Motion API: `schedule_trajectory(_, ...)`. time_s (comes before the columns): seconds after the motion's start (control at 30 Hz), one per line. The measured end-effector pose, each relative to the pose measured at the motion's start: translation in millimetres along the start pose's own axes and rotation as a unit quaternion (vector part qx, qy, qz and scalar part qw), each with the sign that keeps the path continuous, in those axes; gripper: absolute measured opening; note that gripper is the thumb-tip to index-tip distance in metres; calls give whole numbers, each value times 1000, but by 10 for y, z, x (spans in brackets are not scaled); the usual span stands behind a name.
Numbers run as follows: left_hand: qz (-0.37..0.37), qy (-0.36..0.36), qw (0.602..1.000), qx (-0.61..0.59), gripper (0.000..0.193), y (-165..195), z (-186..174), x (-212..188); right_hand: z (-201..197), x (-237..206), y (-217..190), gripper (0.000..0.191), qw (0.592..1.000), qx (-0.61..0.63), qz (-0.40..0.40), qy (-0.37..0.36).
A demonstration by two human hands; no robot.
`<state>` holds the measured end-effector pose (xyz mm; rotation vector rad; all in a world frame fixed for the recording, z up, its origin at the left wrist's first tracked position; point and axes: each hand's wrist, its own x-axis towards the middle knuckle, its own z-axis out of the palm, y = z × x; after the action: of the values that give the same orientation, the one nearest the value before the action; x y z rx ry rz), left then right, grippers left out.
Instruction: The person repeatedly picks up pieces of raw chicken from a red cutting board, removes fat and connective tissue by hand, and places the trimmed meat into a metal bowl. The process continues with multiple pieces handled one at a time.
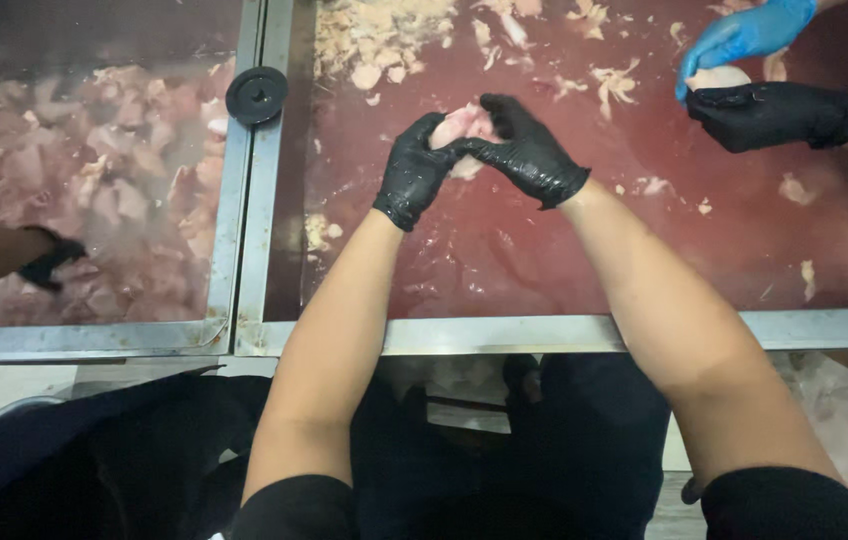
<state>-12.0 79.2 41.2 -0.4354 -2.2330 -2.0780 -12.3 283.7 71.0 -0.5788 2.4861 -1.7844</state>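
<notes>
Meat piece [462,128] gripped between left hand [414,170] and right hand [527,150]

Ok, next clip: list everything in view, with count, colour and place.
meat piece: one, pale pink, held between both hands
board: one, dark red, centre
scraps: many, pale, top of board
tub: one, steel-rimmed, left, full of pink meat
plug: one, black, on tub rim
co-worker hands: two, one blue glove, one black, top right, holding a pale piece
gloved arm: one, far left, in tub
left hand: black glove
right hand: black glove
</notes>
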Motion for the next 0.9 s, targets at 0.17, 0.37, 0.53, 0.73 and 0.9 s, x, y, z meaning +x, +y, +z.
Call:
schedule_trajectory(0.17,48,-24,998,-41,30,234,-40,-55,59,112,156,52,976,215,0,-25)
schedule_trajectory(0.37,83,49,995,24,45,403,5,-110,70,41,266,47,985,55,-164,-1)
schedule_trajectory(0.53,160,77,973,148,32,441,-6,-117,96,-31,130,78,975,81,-204,34)
schedule_trajectory(0.73,187,43,970,151,26,459,-99,-130,91,50,156,80,949,225,-217,46)
schedule_trajectory(0.9,198,50,962,180,23,469,-149,-141,-54,127,320,74,949,196,-217,116)
